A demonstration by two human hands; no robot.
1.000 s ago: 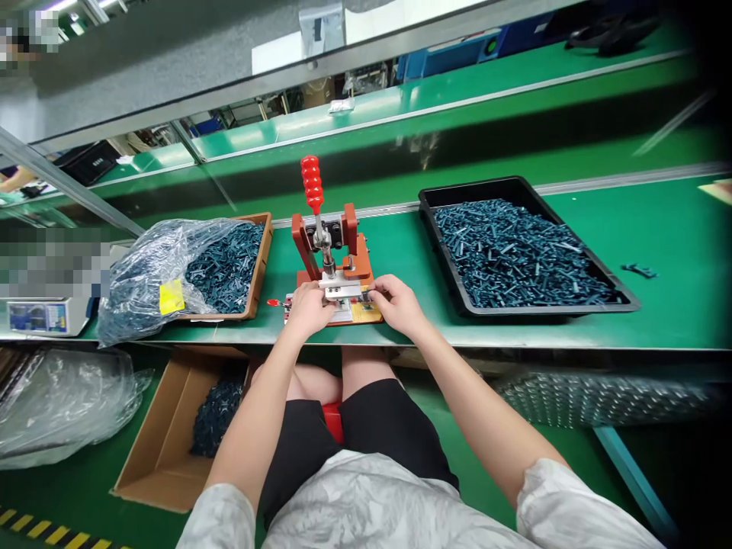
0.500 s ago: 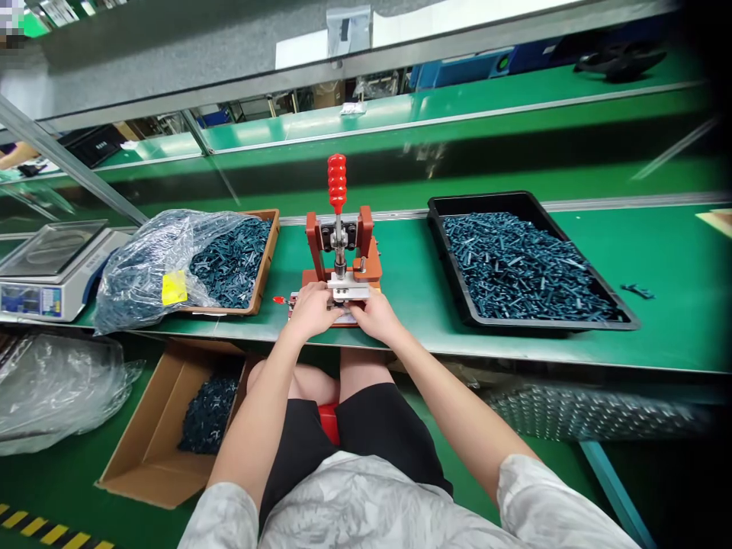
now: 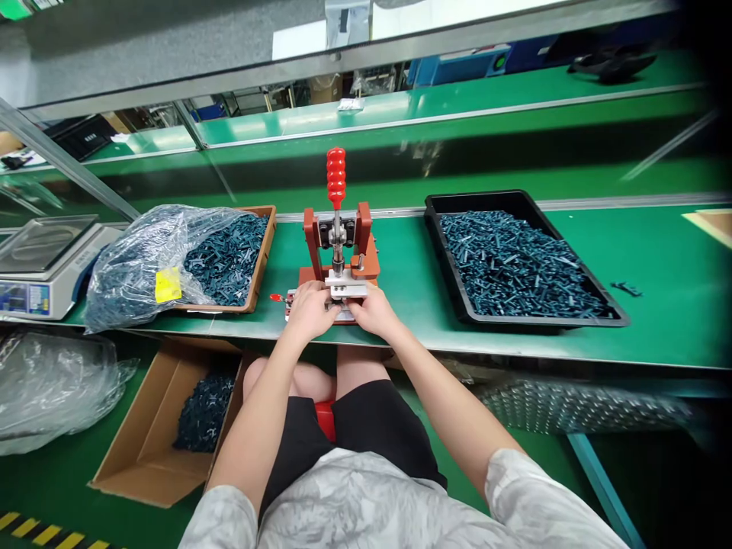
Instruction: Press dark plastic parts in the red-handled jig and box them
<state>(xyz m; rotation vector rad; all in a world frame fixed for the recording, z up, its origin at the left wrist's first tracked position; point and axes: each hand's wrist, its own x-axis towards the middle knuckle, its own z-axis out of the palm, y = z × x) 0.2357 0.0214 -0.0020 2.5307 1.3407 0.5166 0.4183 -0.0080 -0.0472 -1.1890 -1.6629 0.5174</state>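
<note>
A hand press (image 3: 338,263) with a red-brown frame stands at the front of the bench, its ribbed red handle (image 3: 336,177) pointing straight up. My left hand (image 3: 312,311) is at the left of its pale metal block (image 3: 348,285), fingers bent inward at the base. From the right, my right hand (image 3: 371,309) closes in low against the same fixture, thumb turned inward under the block. Between the two hands, whatever the fingertips pinch is too small and too covered to make out. A small red-tipped lever (image 3: 276,297) sticks out left of my left hand.
A black tray (image 3: 621,319) of dark blue-green plastic pieces lies right. On the left are a brown tray (image 3: 264,263) of similar pieces, partly under a clear bag (image 3: 123,267), and a scale (image 3: 49,267). A cardboard box (image 3: 134,450) stands below. Loose pieces (image 3: 626,288) lie far right.
The view has shifted slightly. Both hands stay at the press in nearly the same pose, and the handle remains upright.
</note>
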